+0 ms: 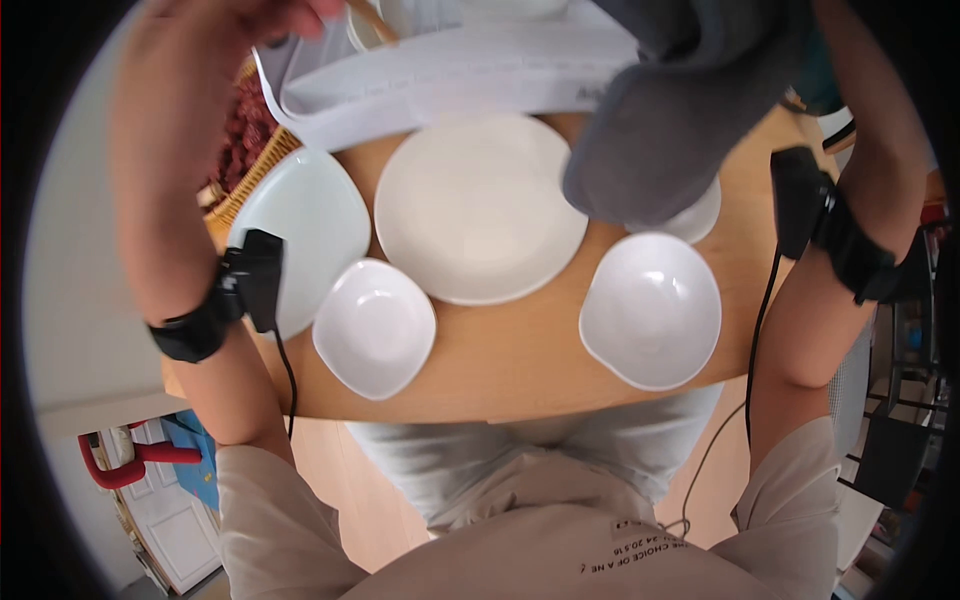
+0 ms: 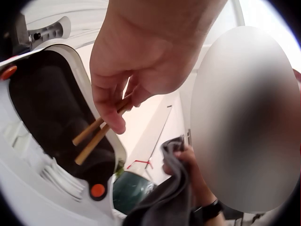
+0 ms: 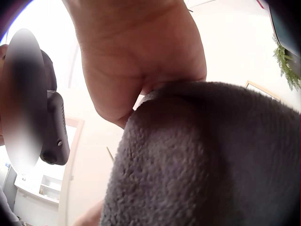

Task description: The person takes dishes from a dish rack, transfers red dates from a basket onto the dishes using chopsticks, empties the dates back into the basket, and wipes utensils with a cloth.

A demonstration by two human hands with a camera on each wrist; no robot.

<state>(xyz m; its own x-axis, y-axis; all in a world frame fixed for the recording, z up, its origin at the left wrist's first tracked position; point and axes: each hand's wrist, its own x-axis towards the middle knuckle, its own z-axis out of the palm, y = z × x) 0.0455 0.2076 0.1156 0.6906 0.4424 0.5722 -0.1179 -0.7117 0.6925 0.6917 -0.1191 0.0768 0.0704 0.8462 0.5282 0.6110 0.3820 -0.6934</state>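
Note:
In the left wrist view, my left hand pinches a pair of wooden chopsticks, whose tips overlap a dark-lined part of a white rack. The head view catches that hand at its top edge, with a chopstick beside it over the white dish rack. My right hand grips a fuzzy grey towel, which hangs down over the right side of the table. The towel partly covers a small white dish in the head view.
A large round plate lies mid-table, with a pale squarish plate to its left. Two white bowls, one left and one right, stand near the front edge. A wicker basket with dark red things is at back left.

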